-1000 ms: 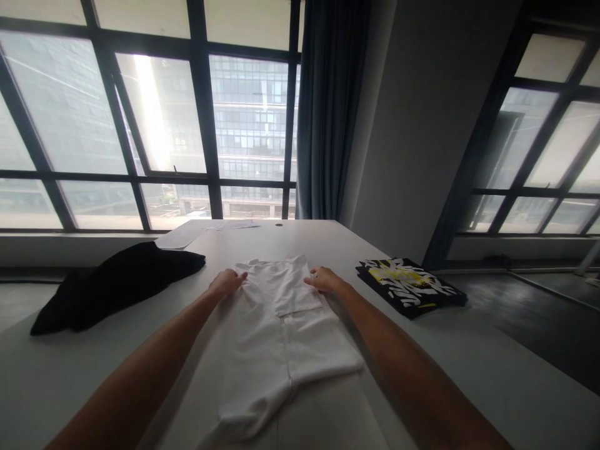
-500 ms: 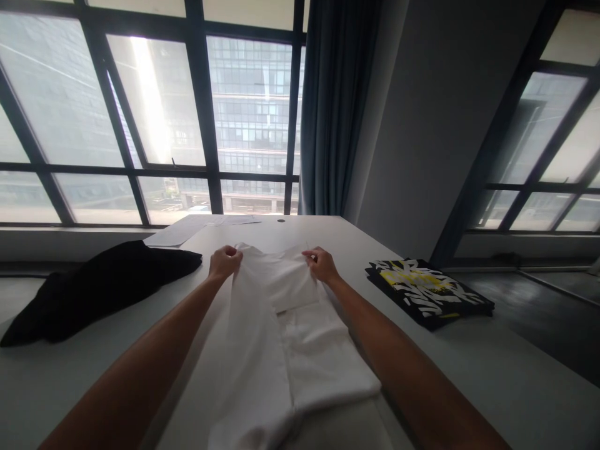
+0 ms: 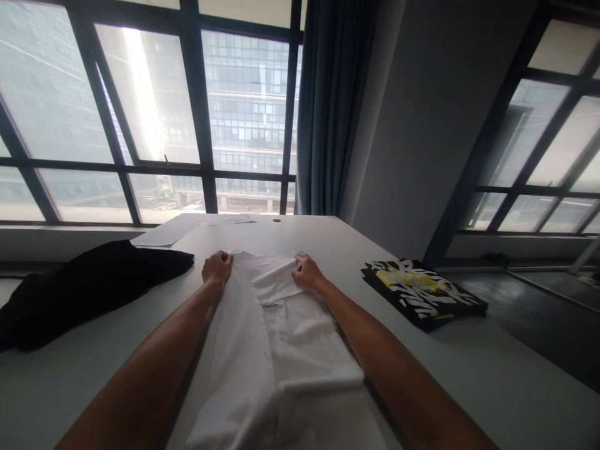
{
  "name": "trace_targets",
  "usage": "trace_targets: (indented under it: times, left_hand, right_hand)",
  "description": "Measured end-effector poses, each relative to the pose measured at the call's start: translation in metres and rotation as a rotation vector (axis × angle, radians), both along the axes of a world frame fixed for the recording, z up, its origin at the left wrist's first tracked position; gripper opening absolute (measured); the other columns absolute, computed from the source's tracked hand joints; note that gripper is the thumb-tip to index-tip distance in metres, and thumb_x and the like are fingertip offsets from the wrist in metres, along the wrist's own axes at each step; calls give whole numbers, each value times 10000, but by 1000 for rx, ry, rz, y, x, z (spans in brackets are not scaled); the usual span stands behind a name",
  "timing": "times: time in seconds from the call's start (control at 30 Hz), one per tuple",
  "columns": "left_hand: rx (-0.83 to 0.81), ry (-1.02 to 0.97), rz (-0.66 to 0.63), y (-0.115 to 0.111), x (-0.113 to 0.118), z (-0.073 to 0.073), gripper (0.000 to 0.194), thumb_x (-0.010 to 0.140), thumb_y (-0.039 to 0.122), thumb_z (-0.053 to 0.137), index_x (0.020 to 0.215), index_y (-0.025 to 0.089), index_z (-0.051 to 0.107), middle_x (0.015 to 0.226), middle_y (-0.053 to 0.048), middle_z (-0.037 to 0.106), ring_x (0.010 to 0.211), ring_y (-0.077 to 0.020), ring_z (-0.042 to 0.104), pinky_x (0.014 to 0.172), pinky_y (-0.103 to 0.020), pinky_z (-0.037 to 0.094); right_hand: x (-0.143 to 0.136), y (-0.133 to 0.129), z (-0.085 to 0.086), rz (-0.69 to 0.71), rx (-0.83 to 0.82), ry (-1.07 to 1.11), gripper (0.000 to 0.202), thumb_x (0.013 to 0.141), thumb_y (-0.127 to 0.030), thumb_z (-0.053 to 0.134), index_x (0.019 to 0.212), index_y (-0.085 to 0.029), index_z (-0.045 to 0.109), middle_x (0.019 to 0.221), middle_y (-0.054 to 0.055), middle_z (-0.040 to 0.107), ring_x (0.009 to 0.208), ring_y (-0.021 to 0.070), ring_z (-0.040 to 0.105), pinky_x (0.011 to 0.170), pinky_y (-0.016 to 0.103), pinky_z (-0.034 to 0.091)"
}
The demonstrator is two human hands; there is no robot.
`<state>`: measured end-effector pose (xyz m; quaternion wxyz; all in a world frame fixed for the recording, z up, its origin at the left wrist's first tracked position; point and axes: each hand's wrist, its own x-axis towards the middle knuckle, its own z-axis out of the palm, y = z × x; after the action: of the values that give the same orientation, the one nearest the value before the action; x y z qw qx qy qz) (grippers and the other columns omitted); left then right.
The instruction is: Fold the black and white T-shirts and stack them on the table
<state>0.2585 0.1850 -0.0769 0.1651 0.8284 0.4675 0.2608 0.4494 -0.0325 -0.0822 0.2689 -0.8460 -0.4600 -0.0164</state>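
The left hand [image 3: 217,267] and the right hand [image 3: 309,273] hold the far end of the white cloth [image 3: 244,356], which lies lengthwise in the middle of the white table [image 3: 319,232]. Compared with half a second ago, this far end is a little nearer to the person, and both hands are also nearer. The folded layer on the right side of the cloth now lies flatter, with its lower fold more straight across. One second ago the near edge of the cloth was showing; now the cloth passes out of view at six o'clock.

The left hand is closed, thumb and finger clamped on the far left corner. The right hand touches the far right corner; its thumb and forefinger look slightly separate, and I cannot tell if they pinch the fabric.

Seen from the middle of the cloth, the dark cloth [image 3: 94,290] lies loosely at about ten o'clock. The printed pile [image 3: 422,290], black with white and yellow pattern, is at about two o'clock, well apart from the right hand. The paper sheets [image 3: 169,231] rest at eleven o'clock, and the blue curtain [image 3: 325,119] hangs beyond the table, between twelve and one o'clock.
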Motion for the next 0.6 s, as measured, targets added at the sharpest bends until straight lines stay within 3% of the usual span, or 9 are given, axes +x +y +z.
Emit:
trace_targets:
  times: [0.07, 0.17, 0.3, 0.4, 0.5, 0.6]
  left_hand:
    - [26, 11, 8, 0, 1, 0, 376, 942, 446, 411, 1127, 239, 663, 1175, -99, 725, 1086, -261, 651, 840, -337, 502]
    - [31, 87, 14, -2, 1, -1, 384, 922, 398, 441, 1137, 170, 662, 1155, -164, 717, 1070, -302, 655, 841, -375, 505]
    - [138, 172, -62, -15, 4, -5, 526, 948, 338, 358, 1401, 99, 478, 1453, -209, 513, 1334, -338, 460, 1045, -480, 385]
    - [172, 273, -224, -26, 7, -15, 602, 947, 475, 356, 1467, 178, 428, 1589, -119, 358, 1460, -313, 278, 1165, -518, 217]
    - [102, 392, -316, -28, 5, -25, 713, 907, 621, 350, 1470, 194, 443, 1607, -122, 312, 1475, -346, 245, 1154, -595, 202]
    - [55, 455, -338, -21, 2, -30, 764, 910, 645, 286, 1522, 194, 355, 1634, -124, 214, 1495, -348, 195, 1139, -635, 208]
  right_hand:
    - [-5, 0, 2, -14, -10, -8, 683, 815, -205, 634, 1458, -81, 439, 1524, 159, 405, 1340, 221, 459, 1109, 254, 361]
    - [-17, -4, 8, -47, -125, 20, 776, 832, -283, 654, 1503, -46, 345, 1577, 191, 301, 1423, 249, 348, 1146, 273, 303]
    - [-37, -18, 20, -43, -253, -1, 688, 917, -386, 557, 1518, -122, 353, 1614, 181, 216, 1399, 296, 390, 1140, 351, 311]
    - [-56, -34, 23, 51, -372, 18, 735, 906, -521, 539, 1535, -199, 338, 1625, 147, 211, 1424, 325, 349, 1145, 412, 299]
    - [-75, -50, 18, 57, -505, 72, 844, 882, -648, 489, 1570, -227, 241, 1639, 139, 164, 1484, 369, 185, 1159, 533, 232]
    - [-90, -60, 12, 14, -547, 78, 812, 925, -684, 325, 1584, -231, 179, 1652, 127, 92, 1502, 384, 61, 1152, 631, 128]
